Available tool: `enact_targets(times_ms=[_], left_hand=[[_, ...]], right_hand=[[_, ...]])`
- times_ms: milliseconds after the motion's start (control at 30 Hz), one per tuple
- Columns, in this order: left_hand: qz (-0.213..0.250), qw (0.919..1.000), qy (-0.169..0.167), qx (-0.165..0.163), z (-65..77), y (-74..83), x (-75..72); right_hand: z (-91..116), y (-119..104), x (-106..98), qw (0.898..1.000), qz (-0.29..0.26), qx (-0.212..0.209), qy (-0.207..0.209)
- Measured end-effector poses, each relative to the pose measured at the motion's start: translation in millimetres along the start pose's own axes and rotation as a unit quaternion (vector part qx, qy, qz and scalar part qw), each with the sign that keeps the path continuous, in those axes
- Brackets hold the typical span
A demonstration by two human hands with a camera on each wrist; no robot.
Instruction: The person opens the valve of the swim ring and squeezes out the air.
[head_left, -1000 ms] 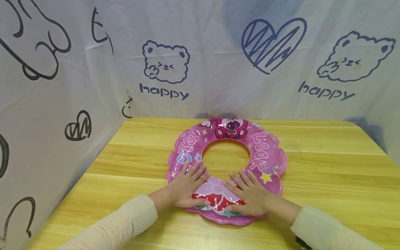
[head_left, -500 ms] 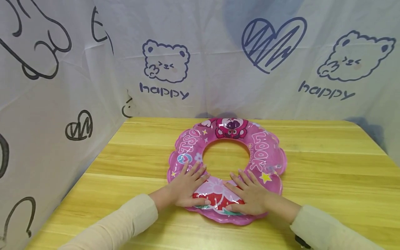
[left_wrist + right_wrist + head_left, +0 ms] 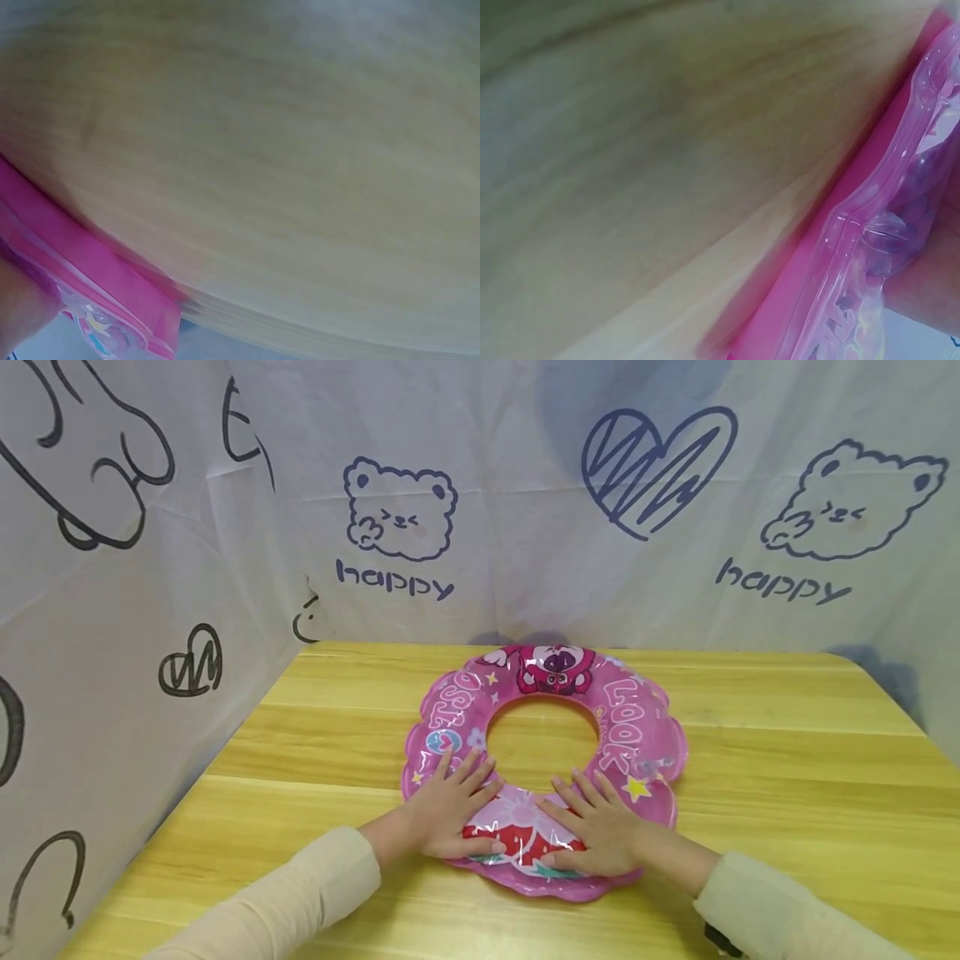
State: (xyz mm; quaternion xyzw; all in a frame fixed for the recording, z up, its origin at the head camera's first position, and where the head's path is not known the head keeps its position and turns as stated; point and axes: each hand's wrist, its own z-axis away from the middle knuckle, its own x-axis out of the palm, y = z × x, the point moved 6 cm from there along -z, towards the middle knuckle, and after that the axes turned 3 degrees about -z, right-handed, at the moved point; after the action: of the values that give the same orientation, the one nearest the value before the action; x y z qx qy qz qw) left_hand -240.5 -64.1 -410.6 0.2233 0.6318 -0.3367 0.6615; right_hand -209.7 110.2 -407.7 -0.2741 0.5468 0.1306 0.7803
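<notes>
A pink inflatable swim ring [image 3: 637,727] lies flat on the wooden table [image 3: 300,760], printed with a bear, white lettering, stars and a strawberry. On its near left part rests my left hand [image 3: 450,810], fingers spread and straight. My right hand [image 3: 600,827] lies likewise on the near right part, its thumb toward the left one over the strawberry print. In the left wrist view the ring's pink side [image 3: 90,262] shows at lower left beside a bit of the hand. The right wrist view shows the ring's clear seam [image 3: 847,217] and a valve-like bump near the hand.
A white cloth [image 3: 517,527] with drawn bears and hearts hangs behind the table. Another cloth wall [image 3: 150,610] runs along the left side. The table's far edge lies just behind the ring.
</notes>
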Motion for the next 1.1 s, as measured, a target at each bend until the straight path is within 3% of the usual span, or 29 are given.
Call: enact_targets(times_ms=[233,833,967,1100], left_hand=[[-0.018,0.9998,0.006,-0.001,-0.3,1.2,0.8],[-0.130,0.9915,0.011,-0.007,-0.8,7.5,1.8],[-0.133,0.9910,0.017,-0.009,-1.4,7.0,0.4],[-0.105,0.9942,0.021,-0.012,-1.0,4.3,0.8]], right_hand=[[-0.6,-0.1,1.4,1.000,0.009,0.004,-0.001],[-1.8,-3.1,3.3,0.998,0.057,0.012,0.016],[-1.6,-2.0,2.4,0.998,0.055,0.008,0.023],[-1.2,-0.2,4.2,0.999,0.039,-0.009,0.030]])
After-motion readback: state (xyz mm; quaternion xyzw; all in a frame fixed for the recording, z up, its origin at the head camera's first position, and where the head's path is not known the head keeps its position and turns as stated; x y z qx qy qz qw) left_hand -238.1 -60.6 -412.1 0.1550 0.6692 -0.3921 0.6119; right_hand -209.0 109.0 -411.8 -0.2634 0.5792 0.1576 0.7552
